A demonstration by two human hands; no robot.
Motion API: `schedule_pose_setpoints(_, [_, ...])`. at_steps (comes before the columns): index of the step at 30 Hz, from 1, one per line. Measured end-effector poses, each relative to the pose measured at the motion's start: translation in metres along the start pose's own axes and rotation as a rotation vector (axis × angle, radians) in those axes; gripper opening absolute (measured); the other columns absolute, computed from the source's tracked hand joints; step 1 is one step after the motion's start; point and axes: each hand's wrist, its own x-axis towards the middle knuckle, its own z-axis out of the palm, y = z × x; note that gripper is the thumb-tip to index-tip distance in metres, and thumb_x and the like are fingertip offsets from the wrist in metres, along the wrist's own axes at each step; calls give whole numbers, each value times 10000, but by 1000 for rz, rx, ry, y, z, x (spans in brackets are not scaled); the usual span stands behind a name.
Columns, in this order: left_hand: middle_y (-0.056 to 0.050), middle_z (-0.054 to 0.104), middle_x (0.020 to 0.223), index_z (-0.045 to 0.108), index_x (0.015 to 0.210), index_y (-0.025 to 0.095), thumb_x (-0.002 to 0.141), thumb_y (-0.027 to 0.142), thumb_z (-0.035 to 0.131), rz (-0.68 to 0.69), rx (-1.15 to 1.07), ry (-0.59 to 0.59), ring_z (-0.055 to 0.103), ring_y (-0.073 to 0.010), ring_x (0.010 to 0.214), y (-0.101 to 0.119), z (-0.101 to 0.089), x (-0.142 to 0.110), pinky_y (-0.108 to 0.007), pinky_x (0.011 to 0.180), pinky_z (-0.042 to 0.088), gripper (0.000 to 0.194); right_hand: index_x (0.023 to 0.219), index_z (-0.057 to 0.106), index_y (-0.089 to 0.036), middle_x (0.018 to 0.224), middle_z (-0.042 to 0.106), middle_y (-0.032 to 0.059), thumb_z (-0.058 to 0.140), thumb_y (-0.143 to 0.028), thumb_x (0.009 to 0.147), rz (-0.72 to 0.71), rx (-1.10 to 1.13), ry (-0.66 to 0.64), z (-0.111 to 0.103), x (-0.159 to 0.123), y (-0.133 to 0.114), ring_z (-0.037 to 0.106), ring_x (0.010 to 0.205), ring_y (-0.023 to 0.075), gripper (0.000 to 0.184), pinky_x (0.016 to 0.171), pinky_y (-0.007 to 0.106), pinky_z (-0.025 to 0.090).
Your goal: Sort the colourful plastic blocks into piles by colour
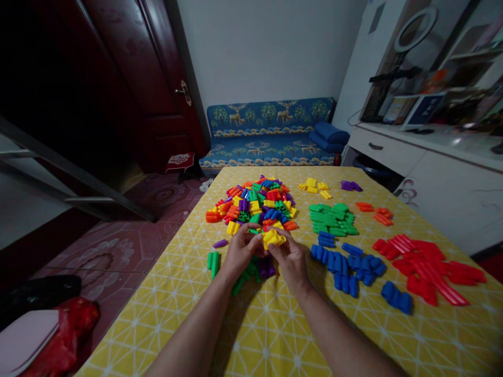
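Observation:
My left hand (pixel 240 250) and my right hand (pixel 291 257) meet over the near side of a mixed heap of plastic pieces. Between their fingertips is a yellow tube-shaped building block (pixel 273 239), gripped from both sides. Just beyond lies the heap of multicoloured building blocks (pixel 253 204). Below my hands, partly covered by them, are green blocks (pixel 245 276) and purple blocks (pixel 267 267). To the left of my left hand rest a green block (pixel 213 264) and a small purple block (pixel 220 243).
Right of my hands are groups of blue blocks (pixel 346 268), red blocks (pixel 426 264), green blocks (pixel 333 219), orange blocks (pixel 375 212), yellow blocks (pixel 315 187) and purple blocks (pixel 350 186). They lie on a yellow patterned tablecloth (pixel 176 319). A blue sofa (pixel 271 131) stands behind.

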Motion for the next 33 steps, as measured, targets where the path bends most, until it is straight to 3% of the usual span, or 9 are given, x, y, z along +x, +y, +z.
schedule_pose_setpoints(2, [-33, 696, 817, 602, 1079, 193, 845, 480, 649, 128, 162, 80, 664, -165, 646, 5, 1, -5, -270, 598, 536, 374, 1013, 697, -185, 984, 728, 73, 724, -530, 755, 61, 37, 188, -3, 5, 6, 674, 892, 238, 432, 806, 361, 539])
schedule_pose_setpoints(4, [-55, 695, 803, 663, 895, 172, 890, 418, 600, 315, 372, 80, 649, -163, 686, 13, 5, -13, -266, 644, 515, 254, 916, 681, -176, 879, 725, 58, 726, -572, 730, 92, 72, 364, -9, 11, 13, 665, 822, 222, 440, 753, 338, 529])
schedule_pose_setpoints(7, [-71, 674, 674, 669, 710, 160, 922, 366, 530, 500, 521, -221, 627, -160, 649, 22, 18, -29, -266, 648, 487, 327, 813, 629, -178, 800, 703, 46, 733, -616, 688, 125, 122, 489, -20, 19, 22, 648, 741, 203, 467, 672, 315, 517])
schedule_pose_setpoints(10, [-70, 717, 744, 710, 809, 173, 877, 306, 566, 512, 593, -596, 643, -153, 656, 20, 35, -43, -241, 626, 474, 207, 857, 618, -183, 843, 702, 50, 711, -614, 709, 131, 154, 492, -25, 21, 28, 650, 752, 198, 465, 664, 310, 521])
schedule_pose_setpoints(13, [-48, 726, 788, 708, 812, 190, 789, 191, 612, 498, 771, -738, 649, -146, 681, 10, 44, -43, -220, 624, 454, 99, 894, 621, -193, 847, 685, 34, 680, -594, 745, 123, 184, 509, -25, 20, 29, 647, 765, 192, 431, 656, 301, 520])
schedule_pose_setpoints(17, [-62, 688, 849, 695, 898, 175, 821, 138, 558, 503, 901, -493, 641, -164, 768, -3, 38, -26, -236, 686, 472, 161, 876, 594, -205, 838, 662, 17, 632, -553, 794, 107, 220, 483, -22, 20, 26, 650, 771, 185, 359, 653, 298, 521])
schedule_pose_setpoints(21, [-107, 653, 1071, 654, 1101, 172, 891, 117, 483, 536, 839, -274, 632, -193, 961, -12, 28, -11, -279, 811, 513, 276, 931, 587, -216, 922, 689, 34, 609, -531, 816, 118, 223, 423, -20, 19, 25, 668, 811, 205, 336, 669, 320, 532])
schedule_pose_setpoints(28, [-114, 675, 1040, 698, 1024, 167, 875, 127, 530, 550, 885, -261, 627, -223, 949, -22, 33, -8, -331, 818, 522, 228, 980, 611, -198, 950, 722, 59, 683, -541, 759, 181, 198, 395, -24, 15, 17, 683, 770, 211, 415, 607, 305, 530])
schedule_pose_setpoints(33, [-100, 687, 1079, 721, 1031, 181, 896, 168, 541, 541, 907, -247, 621, -235, 986, -25, 34, -8, -354, 845, 522, 226, 876, 622, -186, 799, 702, 26, 808, -449, 640, 251, 115, 263, -59, 56, 0, 667, 664, 190, 399, 512, 274, 526])
